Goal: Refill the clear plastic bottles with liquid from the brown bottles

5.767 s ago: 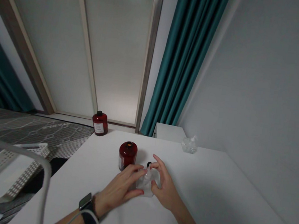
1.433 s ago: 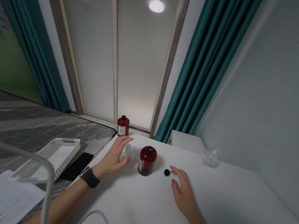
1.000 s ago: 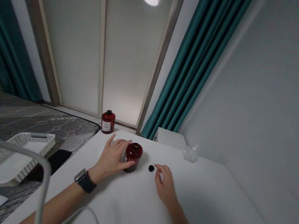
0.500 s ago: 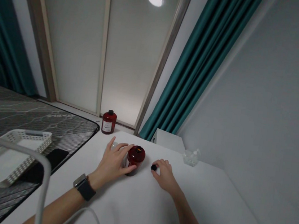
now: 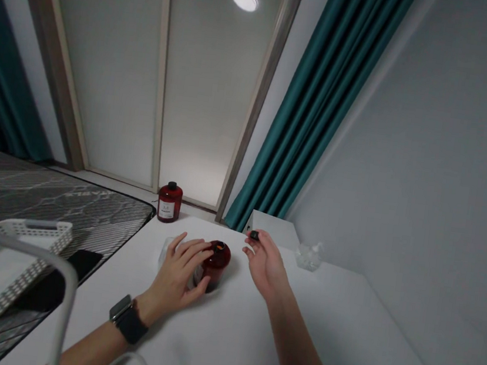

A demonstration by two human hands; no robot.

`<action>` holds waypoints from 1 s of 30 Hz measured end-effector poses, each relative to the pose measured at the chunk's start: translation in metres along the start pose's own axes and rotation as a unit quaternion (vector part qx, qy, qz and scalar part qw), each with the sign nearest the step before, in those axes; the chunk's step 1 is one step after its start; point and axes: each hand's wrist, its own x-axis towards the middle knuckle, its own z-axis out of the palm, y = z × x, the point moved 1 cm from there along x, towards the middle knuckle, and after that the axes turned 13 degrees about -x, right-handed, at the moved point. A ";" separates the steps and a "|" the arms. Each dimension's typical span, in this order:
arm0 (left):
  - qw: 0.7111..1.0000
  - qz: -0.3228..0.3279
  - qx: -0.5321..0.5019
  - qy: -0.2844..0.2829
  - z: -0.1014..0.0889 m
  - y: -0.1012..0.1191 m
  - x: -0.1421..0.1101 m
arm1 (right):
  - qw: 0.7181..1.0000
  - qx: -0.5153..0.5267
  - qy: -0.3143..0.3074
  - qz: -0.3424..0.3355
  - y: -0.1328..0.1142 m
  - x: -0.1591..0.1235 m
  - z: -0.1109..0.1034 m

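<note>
A dark red bottle [image 5: 217, 263] stands uncapped on the white table [image 5: 338, 348]. My left hand [image 5: 179, 275] is wrapped round its left side and steadies it; a watch sits on that wrist. My right hand [image 5: 265, 262] is raised just right of the bottle and pinches a small black cap [image 5: 254, 235] at its fingertips, above table level. A clear object [image 5: 166, 248] shows partly behind my left fingers; I cannot make out what it is.
A second red bottle [image 5: 169, 202] with a black cap stands on the sill behind the table. A clear crumpled bag [image 5: 308, 256] lies at the far right. A white basket [image 5: 2, 271] and a dark phone [image 5: 78, 260] lie left of the table on the mattress.
My right hand has picked the black cap off the table and lifted it beside the bottle's top. My left hand has stayed on the bottle.
</note>
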 end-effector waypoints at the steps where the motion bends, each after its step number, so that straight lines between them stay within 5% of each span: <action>1: 1.000 0.000 -0.002 0.000 0.000 0.000 0.000 | 1.000 0.001 0.004 0.000 -0.001 -0.004 0.003; 10: 1.000 -0.020 -0.018 -0.013 -0.002 0.001 0.000 | 0.972 -0.190 -0.004 -0.136 -0.010 -0.027 0.043; 20: 0.999 -0.024 -0.028 -0.008 -0.004 0.002 0.003 | 0.958 -0.237 0.057 -0.153 0.001 -0.034 0.051; 30: 0.999 -0.029 -0.028 -0.008 -0.002 0.001 0.002 | 0.947 -0.240 0.055 -0.208 0.002 -0.038 0.049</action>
